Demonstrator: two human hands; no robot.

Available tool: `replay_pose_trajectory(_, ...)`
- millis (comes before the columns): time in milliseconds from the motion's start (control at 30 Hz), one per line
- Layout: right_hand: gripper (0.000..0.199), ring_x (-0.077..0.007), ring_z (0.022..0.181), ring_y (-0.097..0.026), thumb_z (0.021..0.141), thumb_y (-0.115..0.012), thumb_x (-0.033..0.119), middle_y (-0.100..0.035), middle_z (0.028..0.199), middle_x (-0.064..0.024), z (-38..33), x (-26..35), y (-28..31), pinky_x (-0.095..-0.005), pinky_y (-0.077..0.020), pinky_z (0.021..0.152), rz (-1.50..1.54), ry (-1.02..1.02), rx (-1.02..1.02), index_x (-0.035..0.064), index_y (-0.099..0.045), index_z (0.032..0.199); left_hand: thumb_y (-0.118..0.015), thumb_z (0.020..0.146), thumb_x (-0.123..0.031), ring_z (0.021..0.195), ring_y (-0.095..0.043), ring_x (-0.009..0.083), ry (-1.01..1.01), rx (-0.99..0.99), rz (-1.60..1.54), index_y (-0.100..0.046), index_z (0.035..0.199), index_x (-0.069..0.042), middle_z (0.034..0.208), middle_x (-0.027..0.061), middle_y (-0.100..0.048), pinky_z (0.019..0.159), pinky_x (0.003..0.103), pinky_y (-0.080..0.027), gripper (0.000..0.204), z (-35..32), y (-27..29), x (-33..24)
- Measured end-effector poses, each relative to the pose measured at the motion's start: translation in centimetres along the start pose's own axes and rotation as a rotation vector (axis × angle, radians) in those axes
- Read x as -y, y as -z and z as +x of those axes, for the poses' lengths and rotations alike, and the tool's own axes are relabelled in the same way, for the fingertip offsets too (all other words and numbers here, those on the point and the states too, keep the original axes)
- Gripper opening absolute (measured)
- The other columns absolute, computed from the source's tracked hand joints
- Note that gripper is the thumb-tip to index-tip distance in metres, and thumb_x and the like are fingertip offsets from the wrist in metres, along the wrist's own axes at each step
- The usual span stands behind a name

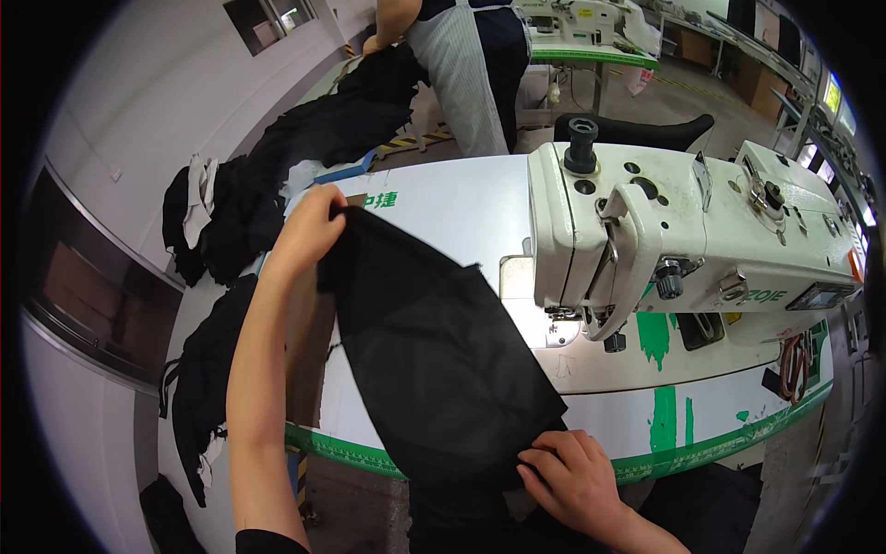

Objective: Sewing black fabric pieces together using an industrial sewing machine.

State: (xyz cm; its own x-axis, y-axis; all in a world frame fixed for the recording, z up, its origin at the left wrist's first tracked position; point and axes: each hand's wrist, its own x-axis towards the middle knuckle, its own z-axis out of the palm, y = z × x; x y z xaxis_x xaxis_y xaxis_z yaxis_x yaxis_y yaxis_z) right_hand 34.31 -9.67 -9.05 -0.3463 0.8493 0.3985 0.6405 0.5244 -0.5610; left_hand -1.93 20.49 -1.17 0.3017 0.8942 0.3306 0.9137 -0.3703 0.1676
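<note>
A piece of black fabric stretches across the white sewing table and hangs over its front edge. At the far left corner of the cloth, my left hand is closed, pinching it between thumb and fingers. My right hand is closed on the cloth's near right edge, with its fingers curled. To the right of the fabric stands a white industrial sewing machine. Its needle area is lit and lies a little beyond the cloth's right edge.
Heaps of black fabric lie along the left side and back. A person in a striped apron stands behind the table, near another sewing machine. Green measuring tape runs along the table's front edge. A brown board lies beneath my left forearm.
</note>
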Motion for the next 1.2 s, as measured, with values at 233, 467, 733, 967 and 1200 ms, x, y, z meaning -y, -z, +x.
replay_pose_trajectory(233,0.024,-0.0215,0.097,-0.062,0.087,-0.074,0.021,-0.063,0.112,-0.0043,0.6,0.1,0.3,-0.0350,-0.0495,0.081,-0.045,0.026,0.004,0.0111,-0.069,0.108,-0.062,0.083,0.008,0.130,-0.048,0.0422,-0.158,-0.300,0.124,-0.049,0.140,-0.001,0.142,0.0221,-0.048,0.110,0.048,-0.040,0.059,-5.2,-3.8,-5.9)
replay_pose_trajectory(467,0.023,-0.0231,0.093,-0.063,0.083,-0.077,0.019,-0.063,0.109,-0.0045,-0.4,0.8,0.8,-0.0356,-0.0491,0.078,-0.050,0.017,0.045,0.0107,-0.071,0.104,-0.046,0.106,-0.040,0.155,-0.020,0.0313,-0.014,0.284,-0.030,-0.032,0.158,-0.012,0.165,0.0140,-0.028,0.123,0.055,-0.012,0.061,-10.7,-5.8,-10.7)
replay_pose_trajectory(733,0.019,-0.0176,0.076,-0.066,0.085,-0.077,0.018,-0.066,0.100,-0.0016,-0.5,1.4,1.3,-0.0300,-0.0503,0.063,0.098,0.090,0.104,0.0115,-0.071,0.102,-0.056,0.100,-0.025,0.131,-0.048,0.0375,-0.199,0.179,-0.031,-0.057,0.136,-0.004,0.140,0.0202,-0.052,0.110,0.044,-0.040,0.041,-8.1,-6.1,-10.1)
replay_pose_trajectory(967,0.021,-0.0206,0.077,-0.067,0.085,-0.076,0.014,-0.065,0.105,-0.0052,-1.0,0.8,0.5,-0.0313,-0.0528,0.065,0.200,0.082,0.067,0.0092,-0.070,0.104,-0.061,0.097,-0.028,0.128,-0.053,0.0325,-0.185,-0.157,0.245,-0.055,0.141,-0.006,0.141,0.0148,-0.056,0.107,0.044,-0.042,0.049,-0.2,-10.6,-8.3)
replay_pose_trajectory(1200,0.022,-0.0266,0.086,-0.063,0.078,-0.076,0.006,-0.064,0.103,-0.0061,-0.4,-1.3,2.7,-0.0382,-0.0469,0.070,0.051,-0.194,-0.132,0.0085,-0.069,0.099,-0.050,0.105,-0.023,0.138,-0.046,0.0301,-0.264,0.211,-0.312,-0.055,0.141,-0.008,0.146,0.0129,-0.053,0.118,0.048,-0.030,0.040,-5.9,-7.1,-15.2)
